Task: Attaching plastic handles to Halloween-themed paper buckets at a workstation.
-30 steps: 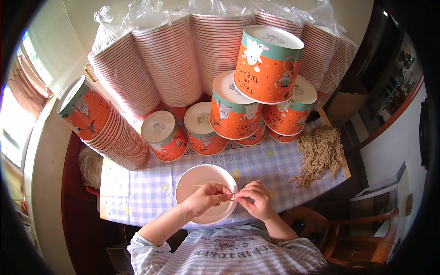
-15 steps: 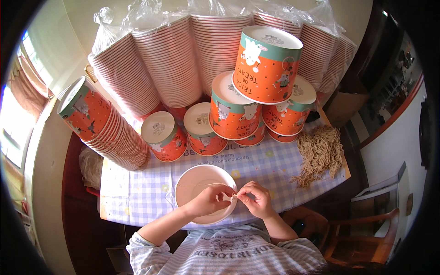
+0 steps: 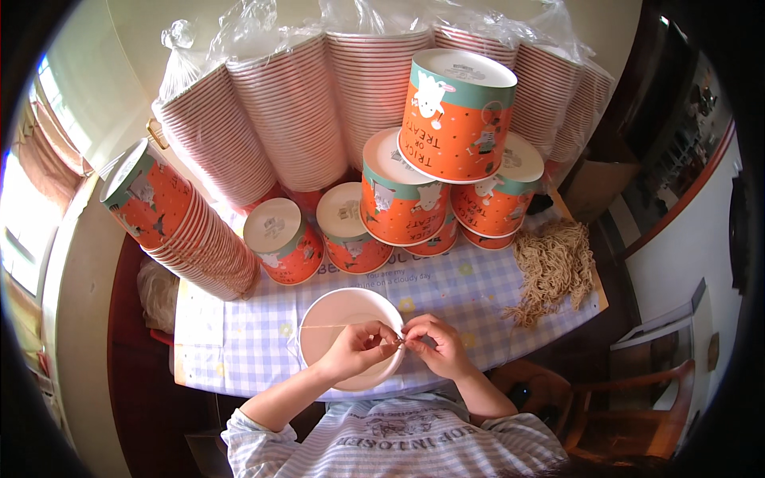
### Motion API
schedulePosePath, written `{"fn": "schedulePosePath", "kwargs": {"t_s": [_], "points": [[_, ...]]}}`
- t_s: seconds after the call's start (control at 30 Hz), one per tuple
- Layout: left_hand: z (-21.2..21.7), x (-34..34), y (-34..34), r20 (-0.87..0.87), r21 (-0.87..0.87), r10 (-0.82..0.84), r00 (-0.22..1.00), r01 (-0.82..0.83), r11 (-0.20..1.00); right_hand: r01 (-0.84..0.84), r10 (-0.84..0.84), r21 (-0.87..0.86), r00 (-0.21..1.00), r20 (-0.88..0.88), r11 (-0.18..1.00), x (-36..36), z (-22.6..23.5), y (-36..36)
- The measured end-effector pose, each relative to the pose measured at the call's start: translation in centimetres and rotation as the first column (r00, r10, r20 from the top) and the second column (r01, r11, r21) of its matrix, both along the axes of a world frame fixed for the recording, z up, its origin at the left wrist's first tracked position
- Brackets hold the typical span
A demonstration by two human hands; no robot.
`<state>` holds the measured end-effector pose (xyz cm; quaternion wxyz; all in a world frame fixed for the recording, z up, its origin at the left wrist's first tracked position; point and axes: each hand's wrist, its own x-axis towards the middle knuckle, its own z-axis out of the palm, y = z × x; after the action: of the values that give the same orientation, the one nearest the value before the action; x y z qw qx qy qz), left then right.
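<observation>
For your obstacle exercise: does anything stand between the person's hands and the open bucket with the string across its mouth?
Nothing visible does. Both the left hand and the right hand are already over the bucket, pinching the thin string at its near rim. The finished buckets stand farther back.

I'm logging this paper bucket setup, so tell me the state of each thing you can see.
White bucket: upright, open, on the checked cloth.
String: stretched across the bucket's mouth, pinched at both hands.
Left hand: pinching the string.
Right hand: pinching the string.
Orange buckets: upside down, stacked.
Sleeved stacks: nested, in plastic.
String pile: loose.
</observation>
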<state>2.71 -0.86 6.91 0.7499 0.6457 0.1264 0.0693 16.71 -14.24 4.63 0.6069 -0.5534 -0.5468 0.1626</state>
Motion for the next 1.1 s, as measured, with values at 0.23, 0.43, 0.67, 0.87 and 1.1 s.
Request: {"fn": "schedulePosePath", "kwargs": {"t_s": [0.23,0.43,0.67,0.87,1.1], "points": [[0.5,-0.5,0.0,0.037,-0.067,-0.038,0.999,0.04,0.997,-0.18,0.18,-0.025,0.984,-0.01,0.983,1.2,0.6,1.3],[2.3,-1.8,0.3,-0.052,0.502,-0.061,0.997,0.079,0.861,-0.346,0.348,-0.035,0.935,0.07,0.938,1.7,0.6,2.1],[4.6,-4.0,0.2,-0.075,0.717,0.004,0.997,0.052,0.695,-0.472,0.494,-0.161,0.858,0.141,0.867,0.4,1.2,3.2],[3.4,-7.1,-2.6,0.082,0.842,0.263,0.961,-0.208,0.498,-0.507,0.534,-0.168,0.809,0.245,0.845,-0.6,0.5,3.8],[-0.1,-8.2,-5.6,0.283,0.903,0.37,0.885,-0.376,0.209,-0.453,0.474,-0.141,0.818,0.327,0.88,-2.3,-0.1,2.2]]}}
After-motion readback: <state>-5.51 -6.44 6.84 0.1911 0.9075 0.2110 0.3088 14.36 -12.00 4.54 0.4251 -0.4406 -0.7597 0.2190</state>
